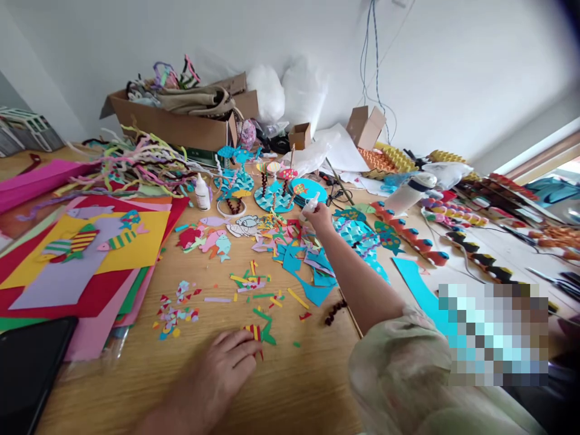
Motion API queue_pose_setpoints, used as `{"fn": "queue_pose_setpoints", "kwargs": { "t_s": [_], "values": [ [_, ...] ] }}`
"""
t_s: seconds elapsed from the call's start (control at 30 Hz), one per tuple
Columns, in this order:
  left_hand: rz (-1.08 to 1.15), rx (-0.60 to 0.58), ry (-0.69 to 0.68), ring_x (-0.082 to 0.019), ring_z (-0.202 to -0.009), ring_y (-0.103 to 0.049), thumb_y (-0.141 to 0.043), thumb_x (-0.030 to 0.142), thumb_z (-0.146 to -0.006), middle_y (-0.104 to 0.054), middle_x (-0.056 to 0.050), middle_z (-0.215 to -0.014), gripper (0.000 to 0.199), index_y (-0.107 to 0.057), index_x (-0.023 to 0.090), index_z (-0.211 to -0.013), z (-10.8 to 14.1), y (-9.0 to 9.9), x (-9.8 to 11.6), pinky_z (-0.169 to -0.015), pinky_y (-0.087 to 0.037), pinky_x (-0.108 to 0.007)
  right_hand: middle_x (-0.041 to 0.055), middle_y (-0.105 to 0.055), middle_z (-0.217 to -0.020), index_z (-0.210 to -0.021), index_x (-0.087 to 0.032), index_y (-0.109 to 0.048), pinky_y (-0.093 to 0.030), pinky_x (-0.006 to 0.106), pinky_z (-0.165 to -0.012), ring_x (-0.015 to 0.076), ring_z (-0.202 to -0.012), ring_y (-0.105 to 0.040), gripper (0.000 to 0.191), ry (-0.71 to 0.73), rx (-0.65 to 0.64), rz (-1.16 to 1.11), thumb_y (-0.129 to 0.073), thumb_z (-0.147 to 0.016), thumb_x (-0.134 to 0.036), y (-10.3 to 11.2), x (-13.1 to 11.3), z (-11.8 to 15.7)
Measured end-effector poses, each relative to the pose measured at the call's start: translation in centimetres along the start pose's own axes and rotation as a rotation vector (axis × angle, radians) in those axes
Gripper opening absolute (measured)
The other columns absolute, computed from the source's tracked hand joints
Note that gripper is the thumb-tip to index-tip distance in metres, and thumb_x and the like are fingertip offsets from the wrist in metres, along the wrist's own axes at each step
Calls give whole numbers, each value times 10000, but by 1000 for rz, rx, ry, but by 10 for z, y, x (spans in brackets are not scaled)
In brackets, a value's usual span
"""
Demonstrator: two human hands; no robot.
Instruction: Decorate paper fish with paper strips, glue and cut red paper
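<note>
My right hand [318,216] is stretched forward to the middle of the table, its fingers closed around a small white glue bottle [310,205] with a pointed nozzle. Near the front edge, my left hand [233,356] lies palm down with fingers extended. Its fingertips touch a red and yellow striped paper fish [254,332] and partly cover it. The fish's green tail [268,333] sticks out to the right. Thin paper strips [254,281] and small cut paper bits [177,311] lie beyond the left hand.
Coloured paper sheets [104,290] with striped paper fish, and a black phone-like device [31,368], lie at left. Another glue bottle [202,194] stands behind. Pipe cleaners [136,160], a cardboard box [176,127], blue paper scraps [317,290] and a clear-sided cup [410,193] surround the area.
</note>
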State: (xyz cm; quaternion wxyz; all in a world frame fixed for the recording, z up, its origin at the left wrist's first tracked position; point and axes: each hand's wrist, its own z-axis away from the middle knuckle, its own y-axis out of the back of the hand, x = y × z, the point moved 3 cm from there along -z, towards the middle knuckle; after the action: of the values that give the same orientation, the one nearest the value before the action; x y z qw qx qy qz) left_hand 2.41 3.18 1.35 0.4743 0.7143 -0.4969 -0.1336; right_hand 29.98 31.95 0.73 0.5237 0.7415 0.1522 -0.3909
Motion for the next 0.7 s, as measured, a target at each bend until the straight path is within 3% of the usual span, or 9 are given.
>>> {"fn": "queue_pose_setpoints", "kwargs": {
  "t_s": [0.1,0.23,0.33,0.43,0.6,0.7],
  "values": [
    [40,2,32,-150,-968,-565,-262,137,-961,-695,2,-952,343,-582,189,-847,0,0,0,-814,-410,-301,-1,-601,-790,-875,-128,-589,-469,296,-649,124,-680,-568,156,4,-12,21,-592,-824,-276,3,-2,2],
    [121,-47,53,-150,-967,-574,-306,174,-955,-692,13,-978,297,-563,199,-807,0,1,-3,-818,-428,-292,5,-565,-729,-807,-125,-573,-403,308,-653,159,-677,-521,194,20,43,23,-656,-646,-195,18,-7,16],
    [183,-91,63,-147,-996,-570,-368,161,-932,-688,12,-1008,238,-545,202,-780,0,3,-6,-860,-431,-282,32,-553,-792,-831,-138,-547,-382,306,-678,175,-732,-499,214,65,116,3,-594,-626,-177,39,-17,37],
    [261,-132,107,-142,-1007,-569,-401,135,-907,-680,-4,-1035,209,-540,205,-767,0,4,-9,-880,-437,-276,19,-546,-776,-809,-161,-530,-382,288,-673,162,-715,-492,169,157,104,-36,-547,-641,-170,56,-34,72],
    [357,-184,189,-157,-1017,-572,-435,118,-875,-671,-19,-1050,187,-564,215,-780,1,3,-11,-900,-437,-292,-27,-557,-652,-702,-186,-542,-377,235,-584,126,-612,-507,40,327,-134,-94,-560,-670,-171,70,-61,157],
    [407,-171,234,-158,-1012,-578,-435,112,-870,-654,-30,-1074,194,-576,210,-779,2,5,-12,-872,-446,-271,-37,-547,-604,-679,-182,-552,-356,207,-534,101,-560,-488,79,390,-451,-129,-515,-715,-122,73,-67,211]
  ]
}}
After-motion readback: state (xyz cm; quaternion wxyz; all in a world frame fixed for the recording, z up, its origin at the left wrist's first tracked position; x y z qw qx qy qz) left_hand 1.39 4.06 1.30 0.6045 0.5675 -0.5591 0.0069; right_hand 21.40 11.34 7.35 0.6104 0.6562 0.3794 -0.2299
